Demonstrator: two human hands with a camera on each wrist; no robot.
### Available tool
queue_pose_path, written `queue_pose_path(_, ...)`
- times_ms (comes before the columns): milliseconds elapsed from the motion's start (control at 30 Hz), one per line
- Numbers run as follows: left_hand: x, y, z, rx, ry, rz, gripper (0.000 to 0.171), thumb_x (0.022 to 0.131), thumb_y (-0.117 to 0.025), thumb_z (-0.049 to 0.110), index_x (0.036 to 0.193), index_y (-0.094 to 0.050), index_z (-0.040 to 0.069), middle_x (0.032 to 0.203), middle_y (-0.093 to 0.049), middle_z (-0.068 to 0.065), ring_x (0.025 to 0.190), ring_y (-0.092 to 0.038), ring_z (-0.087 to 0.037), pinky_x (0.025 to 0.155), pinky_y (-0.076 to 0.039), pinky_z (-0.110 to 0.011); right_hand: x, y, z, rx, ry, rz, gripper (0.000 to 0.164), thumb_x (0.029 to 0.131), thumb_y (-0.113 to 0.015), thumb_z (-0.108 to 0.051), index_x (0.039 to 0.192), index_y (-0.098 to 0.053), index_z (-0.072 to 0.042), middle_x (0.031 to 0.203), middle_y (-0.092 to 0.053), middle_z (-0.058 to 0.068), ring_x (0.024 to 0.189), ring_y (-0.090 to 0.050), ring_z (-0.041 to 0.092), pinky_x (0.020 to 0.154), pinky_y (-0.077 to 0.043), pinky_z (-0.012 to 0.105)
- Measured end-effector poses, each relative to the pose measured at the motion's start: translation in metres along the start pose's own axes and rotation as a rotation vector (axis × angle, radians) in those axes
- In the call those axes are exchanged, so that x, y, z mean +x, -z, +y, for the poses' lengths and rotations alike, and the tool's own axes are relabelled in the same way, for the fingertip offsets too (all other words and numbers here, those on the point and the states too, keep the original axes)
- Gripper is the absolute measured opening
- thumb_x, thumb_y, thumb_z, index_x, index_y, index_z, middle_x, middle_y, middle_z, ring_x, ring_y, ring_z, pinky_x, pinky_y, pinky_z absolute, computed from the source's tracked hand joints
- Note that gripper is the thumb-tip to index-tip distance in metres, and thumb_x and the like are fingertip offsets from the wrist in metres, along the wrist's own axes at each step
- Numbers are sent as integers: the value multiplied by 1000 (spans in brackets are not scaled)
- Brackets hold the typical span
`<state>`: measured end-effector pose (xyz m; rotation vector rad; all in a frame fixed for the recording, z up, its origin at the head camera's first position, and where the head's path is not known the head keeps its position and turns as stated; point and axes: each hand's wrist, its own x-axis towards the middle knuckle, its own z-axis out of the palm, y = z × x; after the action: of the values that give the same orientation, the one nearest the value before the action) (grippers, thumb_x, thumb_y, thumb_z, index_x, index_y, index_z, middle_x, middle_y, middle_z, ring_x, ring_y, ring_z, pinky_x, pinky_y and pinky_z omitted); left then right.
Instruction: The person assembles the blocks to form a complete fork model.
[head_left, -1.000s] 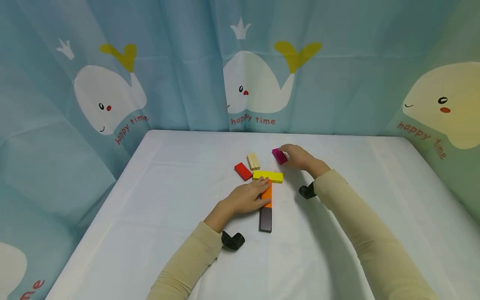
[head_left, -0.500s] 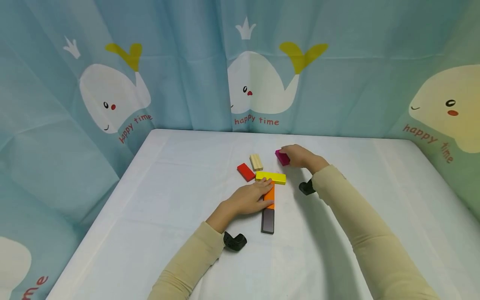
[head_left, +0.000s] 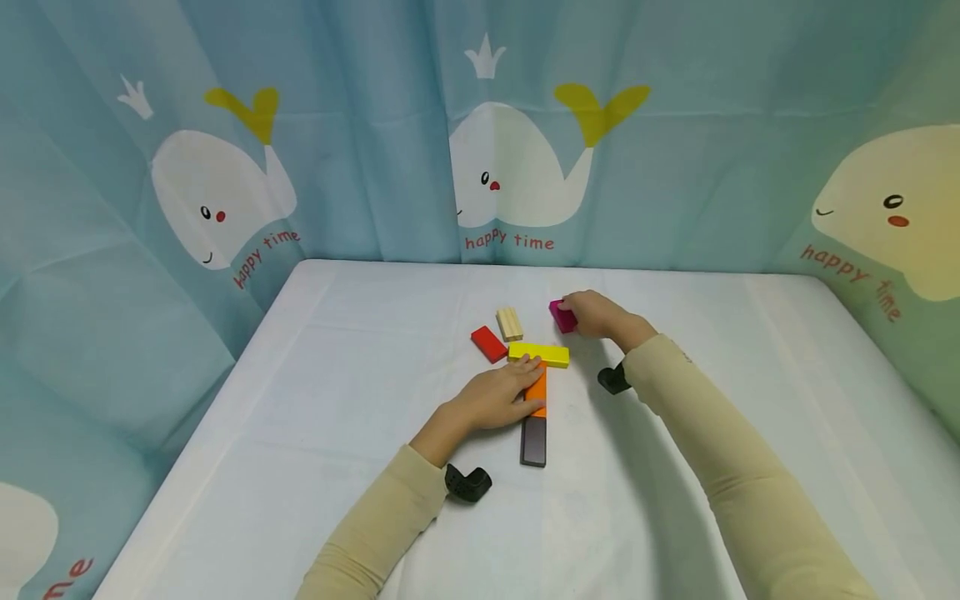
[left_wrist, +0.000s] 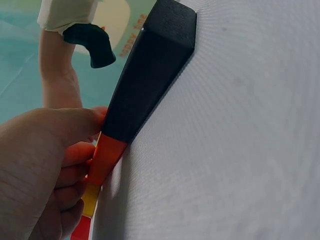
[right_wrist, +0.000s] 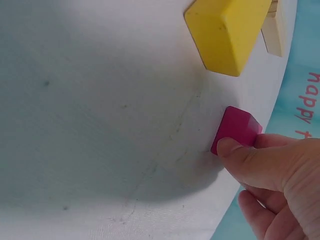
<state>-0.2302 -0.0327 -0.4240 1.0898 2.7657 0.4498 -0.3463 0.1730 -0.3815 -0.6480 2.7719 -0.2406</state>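
Flat on the orange block [head_left: 537, 390] rests my left hand [head_left: 489, 397], its fingertips reaching the edge of the yellow block [head_left: 553, 356]. The dark block [head_left: 533, 442] lines up end to end with the orange one, nearest me. Across the far end of that line lies the yellow block. Farther out to the right, my right hand [head_left: 597, 314] pinches a magenta block [right_wrist: 239, 126] between thumb and fingers, close over the table. A red block [head_left: 489, 344] angles off the yellow block's left end, beside a pale wooden block [head_left: 509, 324].
All the blocks lie on a white-covered table [head_left: 337, 375]. Behind it hangs a blue curtain [head_left: 360, 167] printed with whales. A black wrist mount [head_left: 468, 484] sticks out from the left sleeve, and another black mount [head_left: 613, 381] from the right.
My right hand has drawn the magenta block slightly nearer and its fingers cover it a little differently. The left hand stays on the orange block; the view shifts slightly.
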Motion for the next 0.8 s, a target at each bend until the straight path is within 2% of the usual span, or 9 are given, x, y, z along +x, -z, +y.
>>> queue_pose_path(433,0,-1,-3,8,-19,17,59,95,-44,44,142,-35,9,147,-29,-1,135,-20,-14,108,-17,-26,-5,-2,-3,-29,16,36,44,81,-66,2,123,-53,9,114,-56,23,97,-52,33,89,-45,44)
queue_pose_path(800,0,-1,-2,3,-11,12,60,95,-44,44,142,-34,9,147,-29,-1,135,-20,-13,108,-17,-25,-7,-6,0,-46,44,54,43,81,-68,-1,121,-56,7,113,-55,23,99,-53,34,89,-45,43)
